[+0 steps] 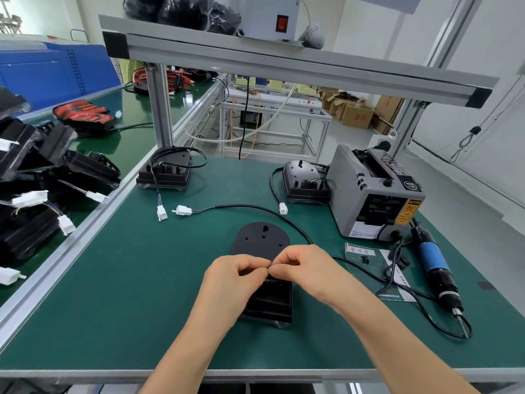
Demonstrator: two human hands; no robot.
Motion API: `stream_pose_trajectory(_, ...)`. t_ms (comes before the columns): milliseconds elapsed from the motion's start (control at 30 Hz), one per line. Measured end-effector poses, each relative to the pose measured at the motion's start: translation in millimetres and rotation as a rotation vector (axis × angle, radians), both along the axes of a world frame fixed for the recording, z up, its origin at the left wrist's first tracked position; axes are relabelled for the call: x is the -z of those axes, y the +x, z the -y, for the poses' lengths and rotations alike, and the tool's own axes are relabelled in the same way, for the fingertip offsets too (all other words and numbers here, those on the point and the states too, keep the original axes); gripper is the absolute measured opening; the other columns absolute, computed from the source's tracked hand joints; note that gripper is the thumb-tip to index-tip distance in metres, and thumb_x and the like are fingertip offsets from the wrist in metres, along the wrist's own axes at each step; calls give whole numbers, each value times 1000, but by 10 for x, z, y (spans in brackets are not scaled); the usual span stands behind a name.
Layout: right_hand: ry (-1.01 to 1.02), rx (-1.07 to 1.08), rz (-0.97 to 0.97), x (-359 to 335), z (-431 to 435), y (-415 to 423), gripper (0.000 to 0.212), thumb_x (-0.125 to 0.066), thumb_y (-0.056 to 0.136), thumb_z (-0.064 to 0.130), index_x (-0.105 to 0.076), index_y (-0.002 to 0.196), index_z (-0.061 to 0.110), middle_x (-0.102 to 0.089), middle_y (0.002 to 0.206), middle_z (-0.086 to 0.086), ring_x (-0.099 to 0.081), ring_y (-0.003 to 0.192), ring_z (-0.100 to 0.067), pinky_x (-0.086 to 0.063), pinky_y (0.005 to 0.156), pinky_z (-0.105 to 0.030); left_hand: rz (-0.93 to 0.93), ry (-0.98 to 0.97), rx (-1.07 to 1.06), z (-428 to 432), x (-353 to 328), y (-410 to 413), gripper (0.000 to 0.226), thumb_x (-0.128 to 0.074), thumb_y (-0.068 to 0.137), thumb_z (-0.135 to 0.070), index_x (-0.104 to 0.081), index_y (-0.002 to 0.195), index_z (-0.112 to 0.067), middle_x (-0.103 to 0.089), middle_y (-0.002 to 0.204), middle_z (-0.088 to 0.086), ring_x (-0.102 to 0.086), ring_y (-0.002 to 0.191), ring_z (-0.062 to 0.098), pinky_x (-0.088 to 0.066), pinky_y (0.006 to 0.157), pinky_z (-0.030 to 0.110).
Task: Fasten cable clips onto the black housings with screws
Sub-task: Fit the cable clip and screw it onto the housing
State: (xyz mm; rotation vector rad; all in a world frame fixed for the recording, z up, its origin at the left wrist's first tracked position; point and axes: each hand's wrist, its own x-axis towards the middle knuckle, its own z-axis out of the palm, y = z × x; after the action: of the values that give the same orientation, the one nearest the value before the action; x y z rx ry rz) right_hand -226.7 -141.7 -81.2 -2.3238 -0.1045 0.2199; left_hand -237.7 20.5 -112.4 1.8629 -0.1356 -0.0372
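Observation:
A black housing (262,237) lies flat on the green mat in front of me, its rounded end pointing away. Both hands meet over its middle. My left hand (237,275) and my right hand (301,268) have their fingers curled, fingertips pinched together around a small black part, probably a cable clip, mostly hidden by the fingers. The housing's black cable (255,207) loops away to a white connector (183,210). Small black clips or screws (365,258) lie on a sheet to the right. A blue electric screwdriver (434,263) lies at the far right.
Two more black housings stand at the back, one at the left (166,170) and one at the right (305,182). A grey tape dispenser (375,191) sits at the right rear. Several housings (34,172) are piled on the left bench. An aluminium frame (162,109) stands overhead.

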Motion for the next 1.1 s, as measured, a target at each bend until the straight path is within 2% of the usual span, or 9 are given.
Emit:
stream_pose_trajectory(100,33,-13,-12,-10,0,15,9,-70,82,31,-67,73,31,-66,76,13,-58,73,-1,-47,74,-22,4,-24,-19,9,22,-3,21,-67,82,-16,-73,78,-36,-71,80,-21,-64,80,-5,-45,72,15)
stream_pose_trajectory(333,94,-4,28,16,17,-9,15,-71,81,22,-66,69,30,-66,68,17,-58,68,2,-49,76,-25,15,-35,-43,-18,67,-30,14,-68,83,-25,-62,91,-34,-70,86,-21,-61,84,-7,-40,73,16)
stream_pose_trajectory(433,152,13,34,38,25,-29,15,-71,81,20,-68,70,29,-69,75,11,-61,73,-1,-50,79,-25,54,57,-40,-18,124,-72,15,-72,78,-29,-61,86,-37,-66,94,-14,-55,95,-11,-40,80,13)
stream_pose_trajectory(567,200,5,23,68,38,-52,16,-72,80,18,-68,69,29,-71,77,7,-62,74,-3,-51,80,-27,201,252,-44,27,152,-93,25,-73,79,-27,-56,69,-43,-56,90,-23,-33,105,-11,-31,83,7)
stream_pose_trajectory(700,155,-5,35,74,38,-58,15,-73,80,22,-69,70,33,-70,75,13,-62,71,3,-51,76,-22,207,212,-75,61,175,-61,28,-72,78,-21,-56,65,-39,-57,86,-21,-34,102,-7,-32,91,23)
stream_pose_trajectory(833,60,-1,84,74,24,-65,14,-72,80,26,-67,69,33,-67,72,12,-57,67,1,-50,74,-27,233,184,-86,95,192,-73,30,-73,77,-17,-56,64,-39,-56,86,-25,-32,108,-13,-29,92,24)
stream_pose_trajectory(933,47,-10,116,87,16,-73,16,-70,82,25,-66,69,33,-66,71,14,-55,65,2,-48,71,-26,252,157,-31,37,184,-77,28,-71,80,-15,-60,72,-39,-56,92,-23,-32,109,-14,-27,91,11)
stream_pose_trajectory(1000,80,2,110,106,20,-72,16,-70,82,23,-67,70,33,-68,73,13,-57,67,-1,-49,74,-27,236,132,56,-103,160,-66,28,-67,84,-14,-61,88,-41,-54,102,-24,-35,112,-13,-25,89,1)
stream_pose_trajectory(1100,156,4,43,100,47,-54,15,-71,81,20,-71,72,31,-71,77,9,-64,78,-8,-52,83,-30,265,168,176,-307,165,-48,34,-66,85,-11,-57,100,-41,-51,107,-29,-44,113,-6,-29,90,2)
